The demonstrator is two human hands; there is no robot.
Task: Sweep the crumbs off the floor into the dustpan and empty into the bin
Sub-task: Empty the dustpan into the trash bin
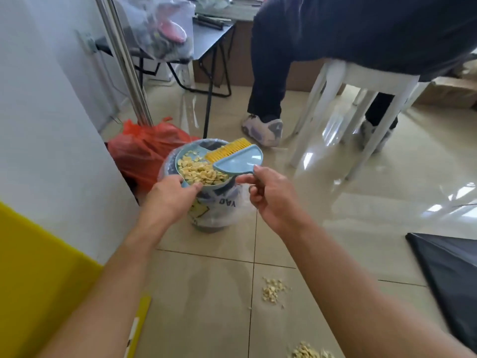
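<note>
Head cam, centre of frame: left hand (173, 194) pinches the near rim of a light-blue dustpan (186, 155), held over the bin (214, 210), w/ a heap of pale crumbs (200, 170) inside the pan. Right hand (268, 195) is closed round the handle of the blue brush (238, 160), thumb on top; its yellow bristles (228, 150) lie at the pan's far edge, above the bin mouth. Bin is lined w/ a clear printed bag. Red plastic bag (144, 148) sits just left of the bin, by the white wall. More crumbs on the floor tiles, lower centre (273, 290) & bottom edge (309, 351). Upper right: another person's legs by a white stool (361, 81).
</note>
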